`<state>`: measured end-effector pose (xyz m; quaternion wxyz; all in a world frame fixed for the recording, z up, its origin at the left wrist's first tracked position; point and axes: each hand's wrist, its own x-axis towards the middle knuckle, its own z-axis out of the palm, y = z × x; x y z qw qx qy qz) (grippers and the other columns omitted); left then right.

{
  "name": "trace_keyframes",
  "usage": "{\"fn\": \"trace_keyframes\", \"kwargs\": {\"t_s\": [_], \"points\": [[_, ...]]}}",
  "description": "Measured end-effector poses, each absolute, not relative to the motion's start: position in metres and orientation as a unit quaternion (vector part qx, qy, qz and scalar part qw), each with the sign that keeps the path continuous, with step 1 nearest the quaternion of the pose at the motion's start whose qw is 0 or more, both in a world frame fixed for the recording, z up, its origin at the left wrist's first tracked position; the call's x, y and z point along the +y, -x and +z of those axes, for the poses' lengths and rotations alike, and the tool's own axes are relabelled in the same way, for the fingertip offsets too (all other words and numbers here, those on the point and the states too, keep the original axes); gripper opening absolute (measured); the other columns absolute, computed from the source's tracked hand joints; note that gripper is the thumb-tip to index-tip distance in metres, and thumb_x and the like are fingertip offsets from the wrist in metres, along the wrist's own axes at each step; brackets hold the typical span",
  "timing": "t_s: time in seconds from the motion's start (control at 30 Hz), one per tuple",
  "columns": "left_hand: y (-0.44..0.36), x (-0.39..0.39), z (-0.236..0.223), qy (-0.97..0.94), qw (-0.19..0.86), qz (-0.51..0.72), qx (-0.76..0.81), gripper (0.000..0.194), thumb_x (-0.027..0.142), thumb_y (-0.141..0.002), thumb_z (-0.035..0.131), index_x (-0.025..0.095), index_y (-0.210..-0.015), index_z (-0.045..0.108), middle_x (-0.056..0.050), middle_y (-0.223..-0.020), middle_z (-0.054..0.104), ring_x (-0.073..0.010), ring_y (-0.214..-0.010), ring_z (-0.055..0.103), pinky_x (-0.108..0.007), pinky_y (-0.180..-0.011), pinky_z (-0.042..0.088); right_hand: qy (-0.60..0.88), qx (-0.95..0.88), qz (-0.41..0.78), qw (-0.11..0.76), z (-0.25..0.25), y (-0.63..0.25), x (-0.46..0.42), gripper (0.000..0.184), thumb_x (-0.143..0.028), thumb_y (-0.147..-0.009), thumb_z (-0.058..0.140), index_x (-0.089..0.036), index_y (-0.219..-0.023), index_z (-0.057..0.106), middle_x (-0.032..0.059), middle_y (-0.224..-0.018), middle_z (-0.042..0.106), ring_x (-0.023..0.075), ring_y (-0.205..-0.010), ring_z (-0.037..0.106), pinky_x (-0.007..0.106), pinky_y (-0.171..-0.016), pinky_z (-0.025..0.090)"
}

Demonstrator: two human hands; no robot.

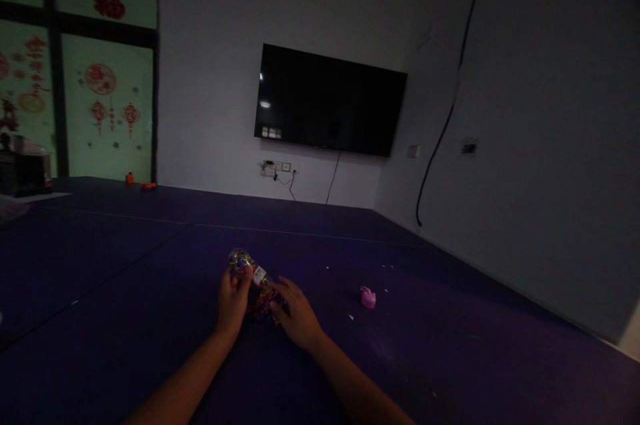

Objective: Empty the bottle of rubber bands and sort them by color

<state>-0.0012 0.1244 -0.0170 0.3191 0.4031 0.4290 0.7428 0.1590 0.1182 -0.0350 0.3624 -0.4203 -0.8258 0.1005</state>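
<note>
Clear container of multicoloured bits [259,275], tilting over purple floor [150,318]; left hand [234,298] grasping upper end, right hand [297,315] grasping lower; likely weighing little, feeling slippery, best held around label; pink cap [369,299] lying rightward.

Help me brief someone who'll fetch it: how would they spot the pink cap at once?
Start at the black television on the wall, then drop to the purple floor below it. To the right of the person's right hand sits a small pink cap. Its pink colour and looped top set it apart from the white scraps scattered near it.
</note>
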Motion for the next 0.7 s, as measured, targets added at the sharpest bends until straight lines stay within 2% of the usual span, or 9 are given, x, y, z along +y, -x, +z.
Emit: {"fn": "trace_keyframes", "kwargs": {"t_s": [0.17,0.27,0.5,0.7], "points": [[0.0009,0.1221,-0.0153,-0.407,0.350,0.720,0.439,0.061,0.064,-0.062,0.063,0.014,-0.097,0.060,-0.010,-0.083,0.069,-0.0250,-0.076,0.067,-0.032,-0.065,0.050,0.407,-0.845,0.109,0.329,-0.0377,-0.1591,0.1191,0.062,-0.043,-0.087,0.051,-0.028,-0.142,0.027,0.0092,-0.149,0.024,0.0259,-0.133,0.029,0.043,-0.104,0.031],[0.0002,0.1214,-0.0145,-0.417,0.361,0.712,0.435,0.063,0.066,-0.058,0.063,0.014,-0.092,0.062,-0.010,-0.081,0.069,-0.0252,-0.075,0.066,-0.032,-0.063,0.050,0.401,-0.850,0.113,0.323,-0.0405,-0.1594,0.1217,0.068,-0.046,-0.085,0.053,-0.026,-0.144,0.024,0.0109,-0.150,0.019,0.0274,-0.134,0.026,0.045,-0.105,0.030],[-0.0043,0.1172,-0.0130,-0.450,0.396,0.686,0.412,0.052,0.057,-0.062,0.065,0.015,-0.092,0.062,-0.009,-0.087,0.070,-0.0252,-0.082,0.066,-0.033,-0.070,0.050,0.391,-0.857,0.111,0.318,-0.0434,-0.1592,0.1248,0.069,-0.049,-0.083,0.055,-0.026,-0.142,0.027,0.0108,-0.151,0.017,0.0287,-0.133,0.029,0.044,-0.104,0.032],[-0.0044,0.1220,-0.0173,-0.513,0.407,0.650,0.386,0.046,0.049,-0.061,0.067,0.015,-0.092,0.062,-0.008,-0.091,0.070,-0.0266,-0.088,0.065,-0.036,-0.079,0.049,0.364,-0.863,0.088,0.338,-0.0454,-0.1567,0.1273,0.075,-0.048,-0.081,0.058,-0.025,-0.144,0.023,0.0103,-0.150,0.019,0.0275,-0.134,0.026,0.042,-0.105,0.032]]}}
